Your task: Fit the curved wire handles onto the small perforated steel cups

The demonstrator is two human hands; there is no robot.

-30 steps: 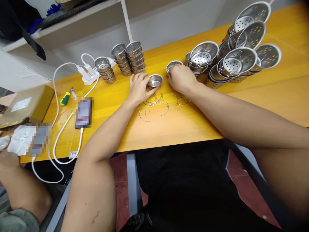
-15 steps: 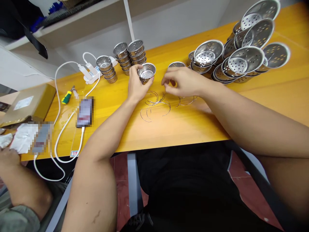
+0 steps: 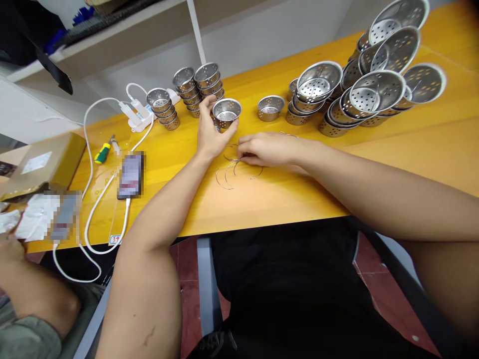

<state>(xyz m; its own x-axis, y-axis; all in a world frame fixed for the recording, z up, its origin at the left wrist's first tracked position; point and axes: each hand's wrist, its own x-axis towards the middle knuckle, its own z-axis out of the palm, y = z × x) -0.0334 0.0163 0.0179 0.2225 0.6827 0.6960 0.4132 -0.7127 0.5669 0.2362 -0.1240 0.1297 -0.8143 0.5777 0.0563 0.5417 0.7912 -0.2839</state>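
My left hand (image 3: pixel 212 124) is closed round a small perforated metal cup (image 3: pixel 227 110), its mouth tilted toward me. Low over the table, my right hand (image 3: pixel 264 149) pinches at a loose group of thin curved wires (image 3: pixel 226 177); the fingertips touch one, and part of the group is hidden beneath the fingers. Beyond this hand a single perforated cup (image 3: pixel 271 108) stands upright on the table. Behind my left hand are short stacks of similar cups (image 3: pixel 208 82).
Nested larger perforated cups (image 3: pixel 359 99) lean at the right. A white power strip (image 3: pixel 140 119) with cables, a phone (image 3: pixel 130 174), a green-yellow screwdriver (image 3: pixel 102 153) and a cardboard box (image 3: pixel 45 164) occupy the left. Another person's arm (image 3: pixel 33 284) rests at the far left.
My right hand has come down and left, from beside the single cup to the wires, uncovering that cup. My left hand still holds its cup in nearly the same place.
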